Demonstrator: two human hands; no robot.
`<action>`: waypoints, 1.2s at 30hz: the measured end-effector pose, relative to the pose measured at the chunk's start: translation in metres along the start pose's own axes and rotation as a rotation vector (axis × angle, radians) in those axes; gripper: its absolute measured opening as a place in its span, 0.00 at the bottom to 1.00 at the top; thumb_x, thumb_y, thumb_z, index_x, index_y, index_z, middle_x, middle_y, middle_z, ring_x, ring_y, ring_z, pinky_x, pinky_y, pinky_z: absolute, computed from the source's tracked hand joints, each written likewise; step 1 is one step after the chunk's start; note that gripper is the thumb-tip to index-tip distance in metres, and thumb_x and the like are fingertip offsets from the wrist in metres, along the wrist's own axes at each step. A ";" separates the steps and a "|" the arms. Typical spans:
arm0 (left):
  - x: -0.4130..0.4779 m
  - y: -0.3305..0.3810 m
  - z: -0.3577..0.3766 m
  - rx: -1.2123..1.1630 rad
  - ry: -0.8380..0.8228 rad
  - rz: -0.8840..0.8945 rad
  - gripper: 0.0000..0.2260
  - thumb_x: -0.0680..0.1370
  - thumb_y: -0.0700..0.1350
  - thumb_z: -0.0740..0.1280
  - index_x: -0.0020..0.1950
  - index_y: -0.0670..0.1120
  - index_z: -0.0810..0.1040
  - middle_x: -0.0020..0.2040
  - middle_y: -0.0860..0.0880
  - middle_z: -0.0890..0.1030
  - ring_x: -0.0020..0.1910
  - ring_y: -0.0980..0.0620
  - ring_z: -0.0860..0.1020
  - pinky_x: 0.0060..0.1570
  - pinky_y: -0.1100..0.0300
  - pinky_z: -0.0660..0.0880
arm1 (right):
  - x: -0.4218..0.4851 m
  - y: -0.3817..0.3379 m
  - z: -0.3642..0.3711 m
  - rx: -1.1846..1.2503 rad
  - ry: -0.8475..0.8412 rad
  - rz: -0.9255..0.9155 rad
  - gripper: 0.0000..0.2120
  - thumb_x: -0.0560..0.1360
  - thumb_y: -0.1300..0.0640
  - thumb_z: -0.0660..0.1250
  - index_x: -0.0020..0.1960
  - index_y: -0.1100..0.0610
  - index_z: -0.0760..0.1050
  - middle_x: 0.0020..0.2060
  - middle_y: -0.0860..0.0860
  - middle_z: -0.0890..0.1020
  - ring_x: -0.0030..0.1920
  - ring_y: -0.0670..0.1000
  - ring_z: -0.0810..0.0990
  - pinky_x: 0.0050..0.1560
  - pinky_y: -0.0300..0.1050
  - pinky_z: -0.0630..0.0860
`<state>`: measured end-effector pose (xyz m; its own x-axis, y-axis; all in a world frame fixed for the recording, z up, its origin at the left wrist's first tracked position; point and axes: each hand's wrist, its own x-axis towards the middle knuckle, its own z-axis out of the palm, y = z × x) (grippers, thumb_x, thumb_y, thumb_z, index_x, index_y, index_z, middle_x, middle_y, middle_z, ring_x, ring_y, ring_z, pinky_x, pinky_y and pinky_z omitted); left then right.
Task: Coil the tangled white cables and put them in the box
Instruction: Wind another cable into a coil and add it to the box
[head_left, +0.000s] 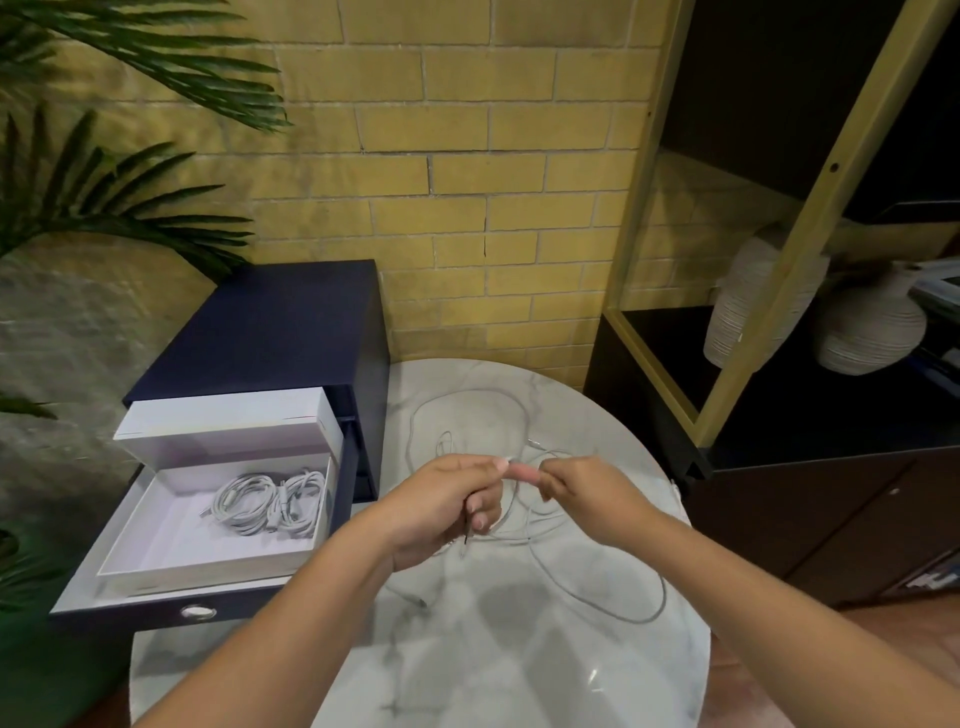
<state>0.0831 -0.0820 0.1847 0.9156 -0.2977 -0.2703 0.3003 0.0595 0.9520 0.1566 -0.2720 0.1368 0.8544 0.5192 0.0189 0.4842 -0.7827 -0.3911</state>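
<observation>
A thin white cable (613, 605) lies in loose loops on the round marble table (519, 670). My left hand (441, 506) and my right hand (582, 491) meet above the table's middle, both pinching parts of this cable, with small loops hanging between them. More of the cable (467, 402) loops at the table's far side. An open white box (156, 551) sits in a pulled-out drawer to the left. Two coiled white cables (270, 501) lie in its far right corner.
The navy drawer unit (280, 332) stands left of the table, its open drawer (130, 616) reaching toward me. A black and gold shelf (779, 260) with two ribbed vases (867, 332) stands at right. Palm leaves (104, 197) hang at left before a brick wall.
</observation>
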 end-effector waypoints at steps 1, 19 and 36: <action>0.002 0.000 0.000 -0.055 0.026 0.014 0.14 0.83 0.44 0.55 0.59 0.40 0.79 0.27 0.52 0.64 0.27 0.56 0.66 0.33 0.66 0.66 | -0.003 -0.002 0.003 0.017 -0.006 0.014 0.18 0.82 0.46 0.54 0.43 0.53 0.76 0.37 0.46 0.79 0.37 0.47 0.75 0.39 0.45 0.70; 0.028 -0.037 -0.014 0.443 0.408 0.192 0.21 0.83 0.40 0.54 0.77 0.46 0.58 0.64 0.53 0.77 0.57 0.61 0.78 0.50 0.71 0.73 | -0.021 -0.058 -0.020 -0.041 -0.562 -0.076 0.14 0.82 0.55 0.56 0.66 0.55 0.70 0.42 0.45 0.76 0.40 0.45 0.73 0.39 0.39 0.68; 0.008 -0.037 -0.034 0.603 0.264 0.139 0.13 0.82 0.56 0.56 0.54 0.57 0.80 0.41 0.50 0.80 0.43 0.50 0.78 0.51 0.54 0.77 | 0.004 -0.027 -0.066 0.141 0.105 0.005 0.14 0.82 0.51 0.56 0.44 0.57 0.74 0.31 0.45 0.72 0.32 0.44 0.69 0.33 0.39 0.65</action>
<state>0.0883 -0.0543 0.1425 0.9927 -0.0780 -0.0924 0.0431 -0.4852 0.8734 0.1593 -0.2712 0.2080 0.8752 0.4711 0.1104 0.4555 -0.7253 -0.5161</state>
